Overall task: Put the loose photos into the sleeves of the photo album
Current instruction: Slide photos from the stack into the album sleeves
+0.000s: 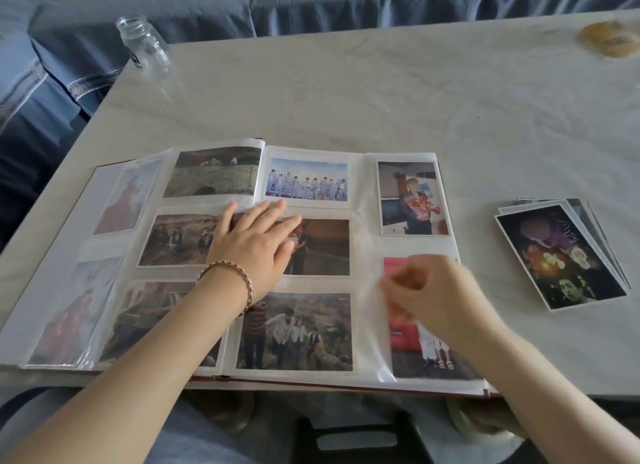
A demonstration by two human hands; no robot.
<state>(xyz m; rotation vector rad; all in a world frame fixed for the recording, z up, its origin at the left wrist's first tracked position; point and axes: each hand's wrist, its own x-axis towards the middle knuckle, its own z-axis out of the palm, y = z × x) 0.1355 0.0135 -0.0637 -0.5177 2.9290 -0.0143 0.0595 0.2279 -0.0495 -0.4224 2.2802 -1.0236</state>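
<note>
The photo album (pixel 363 186) lies open at the table's near edge, its clear sleeves filled with photos. My left hand (pixel 256 245) presses flat on the middle of the album, fingers straight, across the spine. My right hand (pixel 433 294) pinches the clear plastic at the left edge of the lower right sleeve, where a red photo (pixel 401 328) sits; the hand hides that photo's upper part. A stack of loose photos (pixel 561 256) lies on the table to the right of the album, a dark picture on top.
A clear glass jar (pixel 145 46) stands near the table's far left corner. A yellowish object (pixel 606 41) lies at the far right. A blue sofa (pixel 242 10) runs behind the pale table (pixel 381 100).
</note>
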